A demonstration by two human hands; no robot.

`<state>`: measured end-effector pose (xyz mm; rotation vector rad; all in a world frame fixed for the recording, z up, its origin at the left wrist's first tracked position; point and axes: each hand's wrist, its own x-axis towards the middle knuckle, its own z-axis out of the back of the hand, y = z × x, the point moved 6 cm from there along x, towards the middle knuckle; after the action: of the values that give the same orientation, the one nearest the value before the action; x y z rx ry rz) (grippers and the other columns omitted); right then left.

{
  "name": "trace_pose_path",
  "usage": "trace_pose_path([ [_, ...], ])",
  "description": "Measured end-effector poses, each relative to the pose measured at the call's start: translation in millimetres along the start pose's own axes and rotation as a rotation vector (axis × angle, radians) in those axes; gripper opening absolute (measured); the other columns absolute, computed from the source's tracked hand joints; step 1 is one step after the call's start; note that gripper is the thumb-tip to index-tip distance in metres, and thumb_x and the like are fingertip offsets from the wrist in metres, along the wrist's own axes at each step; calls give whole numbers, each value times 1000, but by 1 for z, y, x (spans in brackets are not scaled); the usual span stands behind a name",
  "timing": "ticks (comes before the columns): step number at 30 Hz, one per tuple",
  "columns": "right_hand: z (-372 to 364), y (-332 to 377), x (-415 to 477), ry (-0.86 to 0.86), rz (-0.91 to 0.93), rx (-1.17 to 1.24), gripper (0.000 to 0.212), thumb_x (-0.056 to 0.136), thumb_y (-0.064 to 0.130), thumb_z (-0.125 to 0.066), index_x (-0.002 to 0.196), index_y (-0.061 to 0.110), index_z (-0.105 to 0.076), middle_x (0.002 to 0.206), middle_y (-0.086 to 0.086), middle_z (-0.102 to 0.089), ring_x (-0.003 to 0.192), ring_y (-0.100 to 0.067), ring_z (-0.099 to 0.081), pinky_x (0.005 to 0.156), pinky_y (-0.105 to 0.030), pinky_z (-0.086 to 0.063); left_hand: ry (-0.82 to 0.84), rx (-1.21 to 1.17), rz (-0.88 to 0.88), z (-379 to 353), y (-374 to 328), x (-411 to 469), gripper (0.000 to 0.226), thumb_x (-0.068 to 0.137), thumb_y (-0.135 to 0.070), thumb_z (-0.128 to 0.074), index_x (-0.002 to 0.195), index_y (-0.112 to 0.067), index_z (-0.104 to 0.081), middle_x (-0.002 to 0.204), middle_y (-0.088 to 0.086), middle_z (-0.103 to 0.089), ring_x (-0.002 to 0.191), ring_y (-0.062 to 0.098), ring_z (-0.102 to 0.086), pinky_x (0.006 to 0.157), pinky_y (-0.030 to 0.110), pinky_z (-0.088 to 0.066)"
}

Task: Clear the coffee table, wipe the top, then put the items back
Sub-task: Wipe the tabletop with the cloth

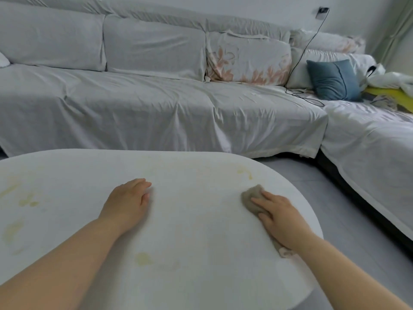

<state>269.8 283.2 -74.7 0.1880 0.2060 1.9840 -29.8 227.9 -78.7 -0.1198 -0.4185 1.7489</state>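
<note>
1. The white oval coffee table top fills the lower half of the view, its far rim curving from 9 o'clock round to 3 o'clock.
2. The crumpled grey-brown wiping cloth lies on the top toward its 3 o'clock side, and a pale corner of it trails under the wrist at the table's edge.
3. The right hand presses flat on the cloth. Its fingers are straight and laid together, pointing toward 11 o'clock, and they do not curl round the fabric.
4. The left hand rests palm down on the bare top near the centre, well apart from the cloth. Its fingers are relaxed, point toward 1 o'clock and hold nothing.
5. Yellowish stains mark the top at 1 o'clock from the cloth, with more at the table's 9 o'clock side and at 6 o'clock from the left hand.
6. Beyond the table at 12 o'clock stands a long sofa under a pale grey sheet. At 1 o'clock it carries a floral-print back cushion, at 2 o'clock a blue square pillow, and a thin black cable hangs between them.
</note>
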Motion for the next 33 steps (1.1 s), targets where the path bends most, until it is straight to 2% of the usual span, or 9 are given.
trace_pose_path([
  [5, 5, -32, 45, -128, -397, 90, 42, 90, 12, -40, 131, 17, -43, 150, -12, -25, 132, -34, -28, 106, -34, -22, 55, 26, 24, -17, 18, 8, 43, 93, -31, -28, 135, -19, -32, 152, 0, -23, 140, 15, -16, 114, 31, -9],
  [8, -1, -17, 87, -152, -472, 100, 40, 85, 4, -36, 122, 10, -48, 142, -19, -31, 130, -34, -28, 104, -36, -26, 42, 45, 23, -21, 19, 9, 44, 93, -32, -25, 136, -22, -29, 153, -2, -19, 141, 13, -11, 114, 31, -4],
  [13, -20, 72, 145, -142, -129, 117, 45, 86, 3, -38, 129, 15, -44, 150, -7, -25, 139, -20, -15, 108, -24, -15, 28, 32, 21, -24, 22, 11, 46, 92, -35, -21, 137, -25, -25, 154, -5, -16, 141, 10, -7, 114, 30, -1],
  [16, -39, 109, 154, -30, 70, 68, 46, 88, 15, -39, 132, 25, -39, 154, -1, -16, 141, -17, -11, 111, -28, -11, 44, 27, 26, -22, 21, 10, 47, 92, -36, -20, 137, -25, -24, 154, -5, -15, 141, 10, -7, 114, 30, 0],
  [18, -37, 92, 156, 18, -1, -19, 47, 89, 21, -38, 133, 34, -35, 154, 6, -14, 139, -16, -16, 113, -43, -8, 48, 25, 26, -20, 19, 8, 52, 89, -40, -13, 138, -24, -25, 154, -5, -16, 142, 10, -8, 114, 30, -1],
  [20, -22, 51, 153, -5, -214, -44, 48, 90, 21, -35, 133, 40, -31, 154, 11, -12, 137, -18, -20, 110, -54, -8, 48, 18, 31, -20, 18, 8, 64, 79, -42, -7, 137, -24, -28, 153, -4, -18, 142, 11, -10, 114, 30, -2],
  [23, -9, 3, 143, -39, -414, 7, 48, 90, 18, -32, 136, 34, -30, 155, 4, -11, 136, -26, -22, 109, -46, -20, 33, 33, 29, -21, 20, 8, 59, 84, -42, -9, 137, -25, -27, 153, -5, -18, 141, 10, -9, 114, 30, -2],
  [28, -13, 18, 156, -104, -403, 25, 52, 86, 8, -32, 136, 23, -33, 153, -5, -14, 133, -31, -24, 106, -36, -25, 15, 42, 14, -20, 20, 8, 46, 91, -38, -21, 136, -28, -23, 153, -7, -14, 141, 9, -6, 114, 29, -1],
  [33, -33, 85, 173, -51, -115, 55, 50, 86, 9, -36, 133, 26, -38, 155, -1, -12, 137, -24, -21, 108, -33, -23, 6, 63, 15, -19, 21, 8, 46, 91, -38, -24, 136, -28, -25, 153, -8, -17, 141, 9, -9, 114, 28, -4],
])
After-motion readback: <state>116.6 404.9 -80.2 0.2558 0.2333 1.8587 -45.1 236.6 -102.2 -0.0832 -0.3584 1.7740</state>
